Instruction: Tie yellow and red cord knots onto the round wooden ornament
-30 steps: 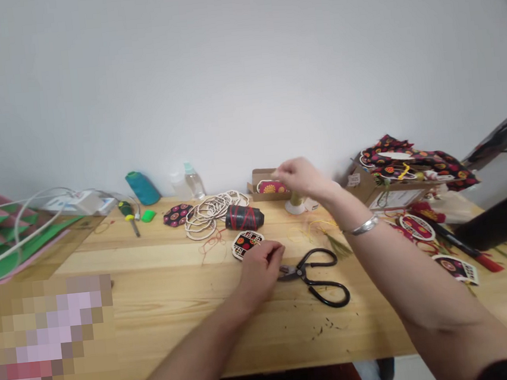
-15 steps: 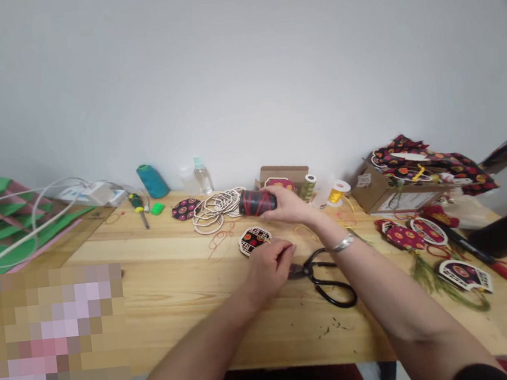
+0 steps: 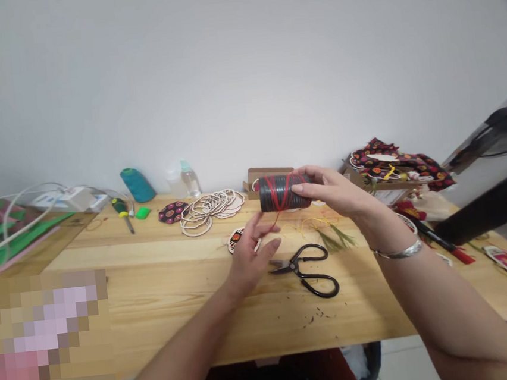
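In my right hand is a black ribbed spool wound with red cord, held sideways above the table with fingers and thumb around its right end. A strand of red cord hangs from the spool toward my left hand. That hand is open below it, thumb and fingers apart, over a small framed ornament with black and red patterned cloth, which it partly covers. Black-handled scissors lie just right of my left hand, blades pointing left. I cannot tell whether the fingers touch the strand.
Pale openwork frames lie behind the left hand, beside a patterned octagonal piece. A teal thread cone, screwdriver and clear bottle stand or lie at the back. Green tassel threads lie near the scissors. Patterned cloth tops a box at right.
My right hand has lifted the spool and moved it right and nearer. My left hand has gone from closed to open. The view has shifted somewhat.
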The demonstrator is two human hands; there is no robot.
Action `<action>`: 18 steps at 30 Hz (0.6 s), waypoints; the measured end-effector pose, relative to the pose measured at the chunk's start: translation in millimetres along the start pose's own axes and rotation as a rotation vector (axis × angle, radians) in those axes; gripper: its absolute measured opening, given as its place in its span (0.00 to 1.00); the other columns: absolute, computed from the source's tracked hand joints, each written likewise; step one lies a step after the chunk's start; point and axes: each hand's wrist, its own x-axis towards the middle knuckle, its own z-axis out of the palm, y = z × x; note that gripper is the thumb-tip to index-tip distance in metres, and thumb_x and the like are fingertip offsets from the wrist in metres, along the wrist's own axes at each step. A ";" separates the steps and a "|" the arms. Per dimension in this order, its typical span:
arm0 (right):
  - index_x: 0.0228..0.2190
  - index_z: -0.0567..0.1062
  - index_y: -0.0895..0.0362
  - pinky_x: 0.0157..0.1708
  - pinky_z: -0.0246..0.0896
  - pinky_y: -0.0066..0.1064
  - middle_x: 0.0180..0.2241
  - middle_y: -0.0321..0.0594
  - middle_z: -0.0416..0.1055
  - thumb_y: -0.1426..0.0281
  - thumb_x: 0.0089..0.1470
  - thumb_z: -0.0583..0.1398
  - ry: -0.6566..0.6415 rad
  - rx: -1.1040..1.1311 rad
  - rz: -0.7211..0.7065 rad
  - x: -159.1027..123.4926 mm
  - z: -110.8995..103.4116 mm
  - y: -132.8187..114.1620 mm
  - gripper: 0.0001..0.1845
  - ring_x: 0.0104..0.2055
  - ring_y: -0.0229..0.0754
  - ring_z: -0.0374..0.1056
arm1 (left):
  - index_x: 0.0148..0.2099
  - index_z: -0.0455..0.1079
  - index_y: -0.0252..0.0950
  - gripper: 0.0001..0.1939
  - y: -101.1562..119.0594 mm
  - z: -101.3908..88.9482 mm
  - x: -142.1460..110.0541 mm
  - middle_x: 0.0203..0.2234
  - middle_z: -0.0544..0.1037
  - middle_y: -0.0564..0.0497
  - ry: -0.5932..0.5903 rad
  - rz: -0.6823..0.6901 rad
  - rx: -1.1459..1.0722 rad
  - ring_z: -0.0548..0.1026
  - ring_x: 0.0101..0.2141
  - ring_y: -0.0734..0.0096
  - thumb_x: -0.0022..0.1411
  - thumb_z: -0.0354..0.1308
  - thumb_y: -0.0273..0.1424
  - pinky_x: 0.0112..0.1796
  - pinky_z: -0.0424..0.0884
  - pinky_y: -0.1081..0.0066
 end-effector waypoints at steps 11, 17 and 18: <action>0.40 0.72 0.57 0.35 0.65 0.32 0.36 0.40 0.71 0.60 0.42 0.66 0.391 0.130 -0.013 -16.5 -42.4 20.3 0.23 0.35 0.39 0.67 | 0.35 0.76 0.34 0.14 62.1 -14.9 -9.9 0.25 0.74 0.53 0.007 -0.291 0.064 0.62 0.22 0.78 0.54 0.61 0.41 0.23 0.56 0.76; 0.33 0.71 0.56 0.20 0.60 0.27 0.27 0.35 0.67 0.55 0.45 0.62 0.524 0.477 0.065 -23.1 -46.7 33.8 0.19 0.24 0.35 0.63 | 0.32 0.76 0.36 0.14 59.9 -21.4 -34.5 0.17 0.68 0.56 -0.022 -0.395 0.172 0.59 0.20 0.78 0.53 0.61 0.42 0.23 0.55 0.76; 0.33 0.70 0.55 0.20 0.60 0.27 0.26 0.34 0.66 0.54 0.46 0.61 0.568 0.538 0.099 -23.6 -47.5 33.8 0.19 0.24 0.36 0.63 | 0.31 0.76 0.35 0.14 59.4 -21.4 -40.6 0.18 0.69 0.55 -0.039 -0.400 0.180 0.60 0.21 0.77 0.54 0.60 0.41 0.24 0.57 0.75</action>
